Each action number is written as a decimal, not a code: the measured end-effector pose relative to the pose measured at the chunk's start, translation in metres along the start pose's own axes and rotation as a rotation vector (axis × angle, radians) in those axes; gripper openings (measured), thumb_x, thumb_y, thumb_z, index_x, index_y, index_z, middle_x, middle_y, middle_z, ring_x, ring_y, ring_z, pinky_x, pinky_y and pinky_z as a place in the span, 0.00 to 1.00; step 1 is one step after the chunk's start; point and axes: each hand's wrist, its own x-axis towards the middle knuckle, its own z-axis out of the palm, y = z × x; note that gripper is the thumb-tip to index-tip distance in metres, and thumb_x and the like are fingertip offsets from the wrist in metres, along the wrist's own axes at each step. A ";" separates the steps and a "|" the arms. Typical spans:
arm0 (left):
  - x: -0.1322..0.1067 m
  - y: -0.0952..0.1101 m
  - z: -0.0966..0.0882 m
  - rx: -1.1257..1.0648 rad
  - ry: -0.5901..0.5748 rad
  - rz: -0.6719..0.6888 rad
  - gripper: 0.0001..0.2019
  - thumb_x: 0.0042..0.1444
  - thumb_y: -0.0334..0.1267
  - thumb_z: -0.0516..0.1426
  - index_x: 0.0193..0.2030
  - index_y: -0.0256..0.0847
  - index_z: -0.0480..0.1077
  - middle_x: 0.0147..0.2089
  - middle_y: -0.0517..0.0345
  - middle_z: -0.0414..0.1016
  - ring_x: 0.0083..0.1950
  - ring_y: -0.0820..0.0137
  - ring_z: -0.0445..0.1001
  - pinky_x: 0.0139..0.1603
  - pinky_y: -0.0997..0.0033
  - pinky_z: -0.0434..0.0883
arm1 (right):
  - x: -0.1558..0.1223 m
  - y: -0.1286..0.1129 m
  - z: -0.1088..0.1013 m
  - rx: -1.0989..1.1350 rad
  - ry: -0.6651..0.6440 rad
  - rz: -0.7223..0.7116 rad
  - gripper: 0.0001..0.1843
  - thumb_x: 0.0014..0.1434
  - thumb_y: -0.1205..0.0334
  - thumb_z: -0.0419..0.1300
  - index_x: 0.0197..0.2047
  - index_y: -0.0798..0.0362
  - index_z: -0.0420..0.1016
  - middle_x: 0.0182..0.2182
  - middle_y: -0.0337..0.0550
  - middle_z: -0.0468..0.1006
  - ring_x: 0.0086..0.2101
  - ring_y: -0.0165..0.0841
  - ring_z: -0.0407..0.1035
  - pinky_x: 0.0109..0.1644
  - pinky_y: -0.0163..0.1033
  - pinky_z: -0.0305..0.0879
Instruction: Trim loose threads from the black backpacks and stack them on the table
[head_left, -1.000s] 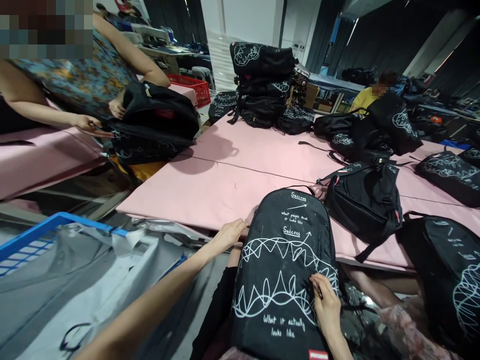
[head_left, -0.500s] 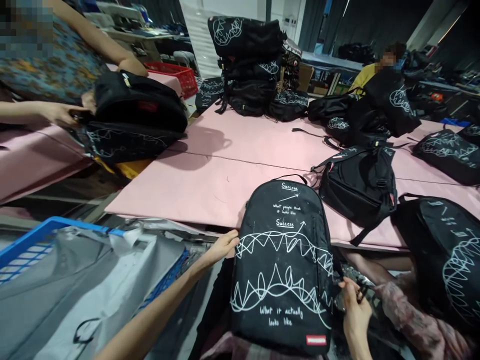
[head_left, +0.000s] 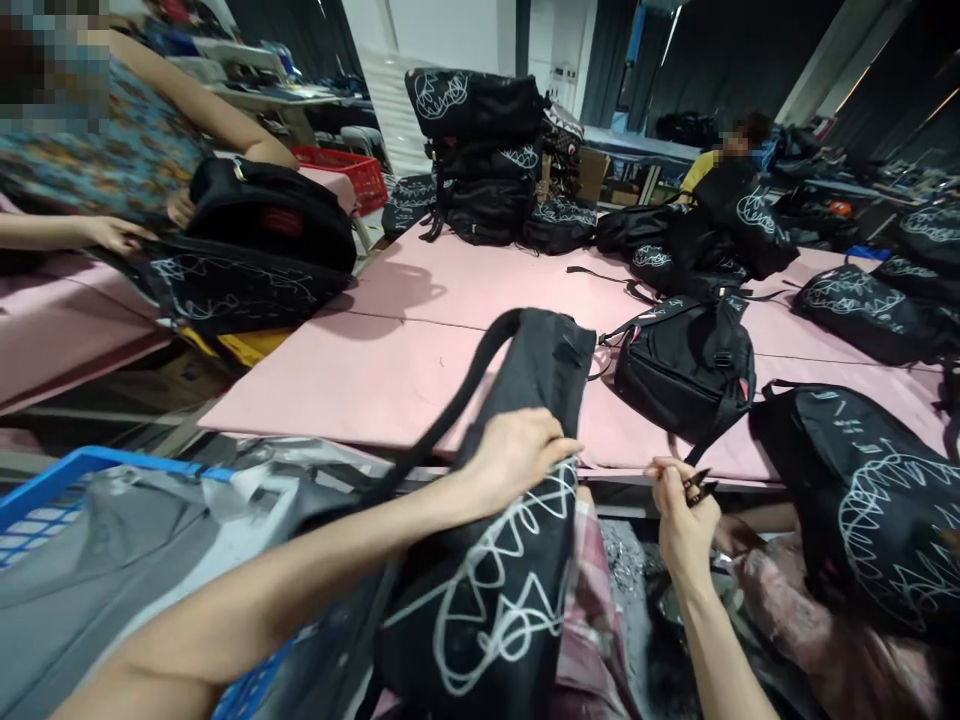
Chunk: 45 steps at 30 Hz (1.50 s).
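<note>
A black backpack (head_left: 487, 560) with white scribbled lines stands turned on its side in front of me, its shoulder strap looping out to the left. My left hand (head_left: 517, 450) is closed on its side panel, near the edge of the scribbled print. Right of the bag, apart from it, my right hand (head_left: 684, 510) is closed around small dark thread snips (head_left: 699, 486), whose pointed tips stick out past the fingers. The snips are partly hidden by the palm and fingers.
A pink-covered table (head_left: 375, 370) spreads ahead, with a black backpack (head_left: 686, 365) on it and a bag stack (head_left: 480, 150) behind. Lower left stands a blue basket (head_left: 67, 470) with grey material. At left a co-worker handles an unzipped backpack (head_left: 247, 240); another person's sleeve (head_left: 795, 600) is at right.
The backpack has turned from its printed front to its side. My left hand has moved right and up onto the side panel; my right hand has risen, away from the bag.
</note>
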 end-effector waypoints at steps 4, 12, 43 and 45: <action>0.005 -0.007 0.017 0.021 -0.017 0.211 0.12 0.61 0.33 0.45 0.42 0.36 0.70 0.41 0.54 0.70 0.42 0.71 0.69 0.44 0.72 0.66 | 0.000 -0.032 0.021 -0.227 -0.403 -0.267 0.11 0.61 0.61 0.50 0.41 0.53 0.72 0.36 0.45 0.72 0.34 0.32 0.67 0.35 0.35 0.63; 0.025 -0.025 -0.016 0.433 -0.363 0.450 0.18 0.51 0.36 0.59 0.50 0.37 0.65 0.49 0.51 0.67 0.49 0.65 0.64 0.48 0.70 0.62 | 0.001 -0.067 0.034 -0.699 -0.706 -0.668 0.19 0.57 0.75 0.48 0.48 0.53 0.69 0.43 0.48 0.70 0.36 0.31 0.68 0.33 0.32 0.62; -0.129 0.000 0.003 -0.876 -0.646 -0.840 0.28 0.46 0.66 0.49 0.26 0.39 0.67 0.21 0.58 0.70 0.22 0.72 0.68 0.23 0.74 0.65 | -0.045 -0.048 0.033 -0.358 -1.018 -0.588 0.06 0.59 0.69 0.50 0.37 0.54 0.68 0.29 0.42 0.70 0.29 0.28 0.65 0.30 0.32 0.58; -0.132 0.000 0.011 -1.116 -0.582 -1.094 0.32 0.40 0.68 0.52 0.29 0.36 0.70 0.27 0.52 0.74 0.28 0.68 0.73 0.30 0.70 0.70 | -0.051 -0.046 0.037 -0.415 -1.046 -0.685 0.07 0.59 0.70 0.49 0.37 0.54 0.67 0.28 0.41 0.69 0.27 0.28 0.63 0.28 0.33 0.56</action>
